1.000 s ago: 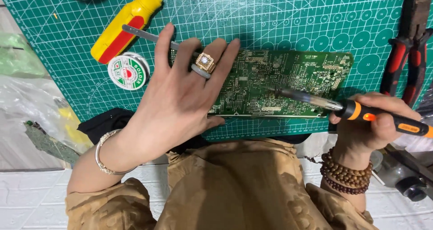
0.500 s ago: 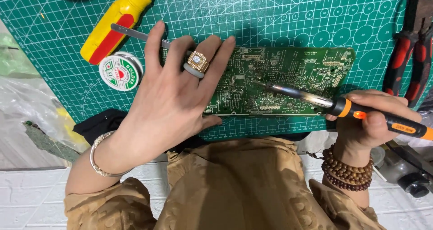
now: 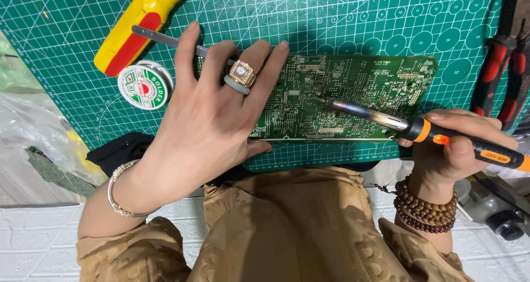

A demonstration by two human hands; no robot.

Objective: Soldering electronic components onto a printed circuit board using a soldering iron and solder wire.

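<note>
A green circuit board (image 3: 359, 88) lies solder side up on a green cutting mat (image 3: 331, 22). My left hand (image 3: 210, 116) rests flat on the board's left part, fingers spread, a ring on one finger. My right hand (image 3: 452, 144) grips an orange and black soldering iron (image 3: 419, 130). Its metal tip points left and sits on or just above the middle of the board; contact is unclear.
A small spool of solder wire (image 3: 144, 86) sits left of my left hand. A yellow and red screwdriver (image 3: 135, 28) lies above it, with metal tweezers (image 3: 160, 39) beside it. Red-handled pliers (image 3: 499, 77) lie at the mat's right edge. Plastic wrapping (image 3: 33, 133) lies at the left.
The soldering iron's tip has moved left along the board, toward its middle. My left hand has stayed pressed on the board.
</note>
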